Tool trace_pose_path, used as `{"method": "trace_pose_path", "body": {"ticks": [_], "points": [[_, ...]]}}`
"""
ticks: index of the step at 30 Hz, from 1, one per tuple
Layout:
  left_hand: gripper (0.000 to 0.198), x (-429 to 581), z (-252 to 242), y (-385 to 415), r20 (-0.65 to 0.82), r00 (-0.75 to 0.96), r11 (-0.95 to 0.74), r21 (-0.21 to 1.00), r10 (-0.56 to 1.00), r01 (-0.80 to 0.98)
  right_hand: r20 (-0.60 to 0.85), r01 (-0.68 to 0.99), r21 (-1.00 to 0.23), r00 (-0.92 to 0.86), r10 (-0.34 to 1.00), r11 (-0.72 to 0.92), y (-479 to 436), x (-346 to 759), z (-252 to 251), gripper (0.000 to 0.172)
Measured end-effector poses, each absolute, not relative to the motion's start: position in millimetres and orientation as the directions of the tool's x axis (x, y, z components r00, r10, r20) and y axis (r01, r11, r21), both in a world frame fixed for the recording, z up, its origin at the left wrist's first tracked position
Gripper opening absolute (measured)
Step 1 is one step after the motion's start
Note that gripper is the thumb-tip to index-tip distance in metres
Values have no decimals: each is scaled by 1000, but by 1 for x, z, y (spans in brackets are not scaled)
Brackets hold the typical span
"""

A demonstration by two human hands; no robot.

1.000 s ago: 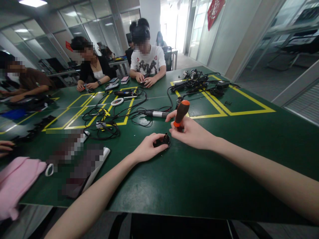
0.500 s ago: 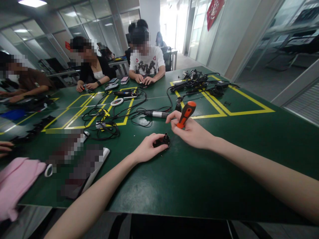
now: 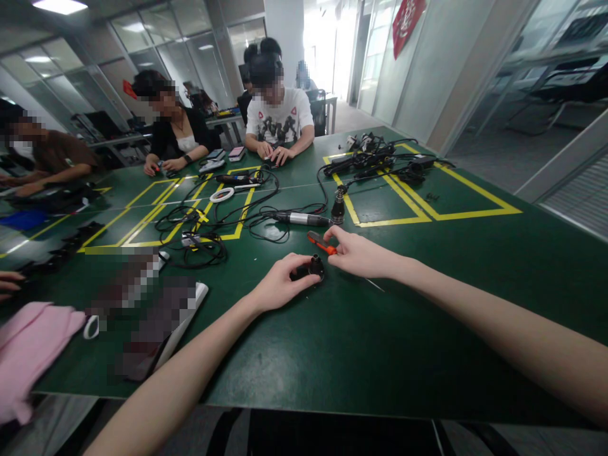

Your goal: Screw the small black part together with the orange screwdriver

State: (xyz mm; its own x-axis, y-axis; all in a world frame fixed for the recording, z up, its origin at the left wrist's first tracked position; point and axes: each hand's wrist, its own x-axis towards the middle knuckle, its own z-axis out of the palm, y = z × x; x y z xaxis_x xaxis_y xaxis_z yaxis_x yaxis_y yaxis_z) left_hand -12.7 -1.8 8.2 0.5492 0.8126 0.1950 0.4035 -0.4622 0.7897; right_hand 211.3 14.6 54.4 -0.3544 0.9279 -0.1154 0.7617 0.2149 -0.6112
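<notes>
Screwdriver jutting either side of right hand, black part in left hand

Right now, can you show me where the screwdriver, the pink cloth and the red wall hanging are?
Screwdriver (image 3: 323,246): head view, on its orange-and-black handle.
Pink cloth (image 3: 38,348): head view, on the middle of its visible folds.
Red wall hanging (image 3: 407,26): head view, near its middle.

Orange-and-black screwdriver — green table, yellow tape outlines — pink cloth.
</notes>
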Motion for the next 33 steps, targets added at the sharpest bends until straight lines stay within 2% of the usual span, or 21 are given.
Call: {"method": "trace_pose_path", "body": {"ticks": [4, 8, 12, 22, 33], "points": [[31, -13, 8, -3, 241, 530, -494, 766, 813, 410, -166, 807, -544, -371, 914, 229, 14, 211, 49, 25], [32, -13, 6, -3, 365, 512, -593, 695, 778, 406, -132, 815, -510, -389, 912, 274, 13, 211, 55, 5], [32, -12, 5, -3, 425, 481, -622, 677, 767, 394, -31, 783, -537, -391, 920, 315, 13, 211, 62, 16], [38, -11, 7, -6, 508, 447, -664, 668, 736, 335, 164, 631, -631, -461, 872, 452, 15, 210, 57, 21], [37, -8, 14, -11, 463, 407, -602, 722, 787, 342, 269, 528, -674, -476, 837, 517, 14, 211, 60, 28]]}}
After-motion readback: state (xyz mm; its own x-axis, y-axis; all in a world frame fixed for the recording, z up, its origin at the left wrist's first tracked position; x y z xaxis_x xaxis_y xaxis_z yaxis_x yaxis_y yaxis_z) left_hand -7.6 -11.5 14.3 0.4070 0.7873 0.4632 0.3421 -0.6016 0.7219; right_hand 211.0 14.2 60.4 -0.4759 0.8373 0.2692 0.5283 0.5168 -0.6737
